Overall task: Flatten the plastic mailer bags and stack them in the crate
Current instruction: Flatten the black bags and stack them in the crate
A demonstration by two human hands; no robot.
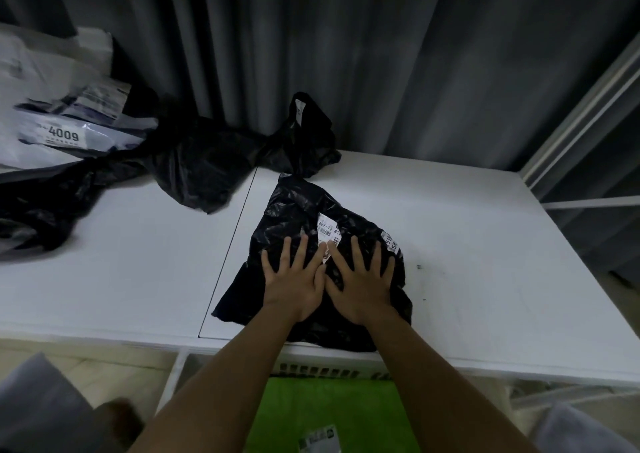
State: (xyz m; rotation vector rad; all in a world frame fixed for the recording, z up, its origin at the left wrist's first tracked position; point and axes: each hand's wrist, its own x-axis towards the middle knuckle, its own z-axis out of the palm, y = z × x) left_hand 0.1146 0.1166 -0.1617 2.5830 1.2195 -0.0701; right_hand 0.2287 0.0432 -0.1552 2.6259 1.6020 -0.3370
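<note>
The white table (450,237) carries a black mailer (298,210) near its front edge, with crumpled black bags (207,161) and pale mailers (52,113) behind at left, partly cut off. Below the edge, the forearms hide much of the crate (311,371), which holds a green mailer (322,411). Left hand (294,279) and right hand (360,282) lie flat, fingers spread, pressing the black mailer and gripping nothing, half covering its label (329,230).

black mailer bag (301,210): thin plastic film, glossy, heavily wrinkled | labels (328,228): white paper, matt, printed | table (467,244): white, smooth, matt | crumpled black bags (207,168): glossy plastic film, creased | white mailers (41,81): smooth plastic, slight sheen | curtain (381,54): grey cloth, matt, pleated | crate (322,371): white slotted plastic | green bag (329,407): plastic, smooth
</note>
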